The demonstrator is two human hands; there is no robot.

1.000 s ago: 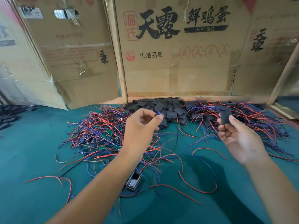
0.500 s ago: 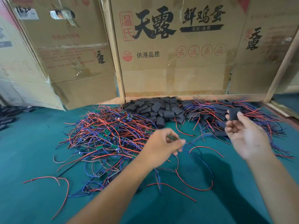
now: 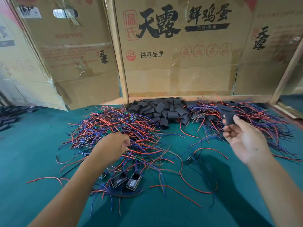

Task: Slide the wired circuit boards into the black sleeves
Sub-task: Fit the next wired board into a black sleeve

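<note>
A tangle of small green circuit boards with red and blue wires (image 3: 118, 128) lies on the green table (image 3: 32, 153). My left hand (image 3: 113, 145) is down in this tangle with its fingers curled among the wires; what it grips is hidden. My right hand (image 3: 242, 138) is raised to the right and pinches a flat black sleeve (image 3: 229, 117) between thumb and fingers. A heap of loose black sleeves (image 3: 164, 110) lies at the back centre. A second pile of boards in sleeves with wires (image 3: 249, 115) spreads at the back right.
Cardboard boxes (image 3: 180, 54) form a wall right behind the piles. Two small black box-shaped parts (image 3: 126, 180) lie near my left forearm, a third (image 3: 189, 159) in the middle. Loose red wires (image 3: 177, 193) trail across the near table. More dark sleeves (image 3: 8, 115) lie at far left.
My left hand dropped from mid-air near the sleeve heap down and left into the wire tangle. My right hand kept the black sleeve raised at the right.
</note>
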